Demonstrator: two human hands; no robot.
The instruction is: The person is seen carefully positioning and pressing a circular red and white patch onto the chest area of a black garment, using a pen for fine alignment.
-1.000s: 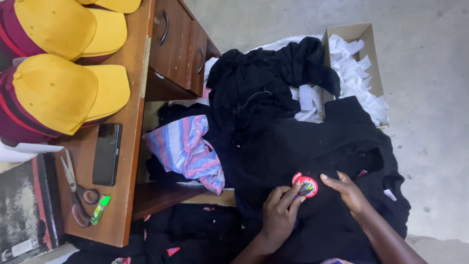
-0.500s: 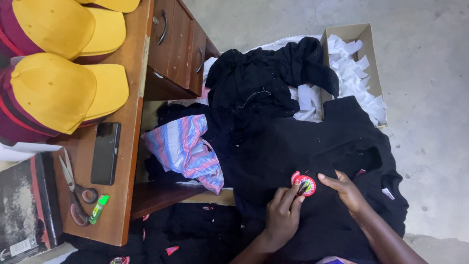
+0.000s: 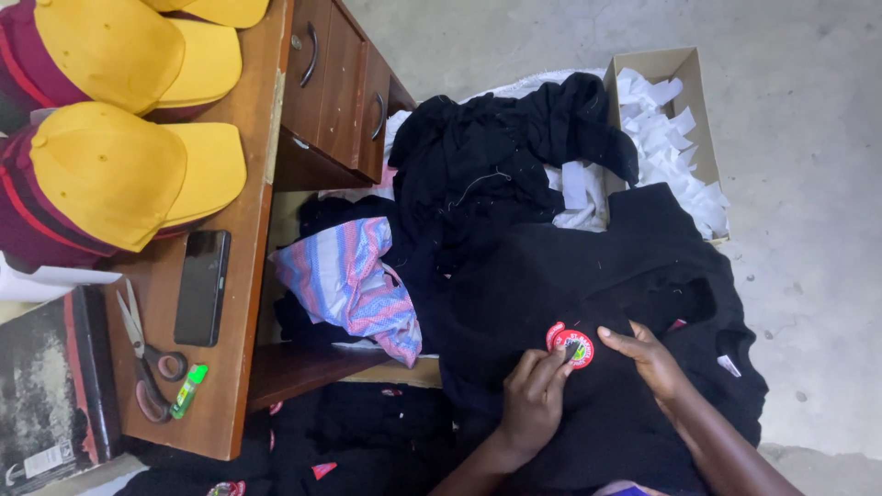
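A black garment (image 3: 588, 276) lies spread over my lap. A round red badge (image 3: 571, 345) with a green centre sits on its front. My left hand (image 3: 533, 404) rests on the cloth with its fingertips on the badge's lower edge. My right hand (image 3: 650, 360) presses the fabric just right of the badge, fingers flat and touching its rim. Neither hand holds a tool that I can see.
A wooden desk (image 3: 248, 220) stands at left with yellow caps (image 3: 119, 174), a dark phone (image 3: 202, 287), scissors (image 3: 140, 354) and a green glue stick (image 3: 189, 391). Striped cloth (image 3: 349, 285) and more black garments (image 3: 496, 156) lie beside a cardboard box of white scraps (image 3: 671, 129).
Both hands have shifted very slightly around the badge; their fingers stay on it. Nothing else has moved.
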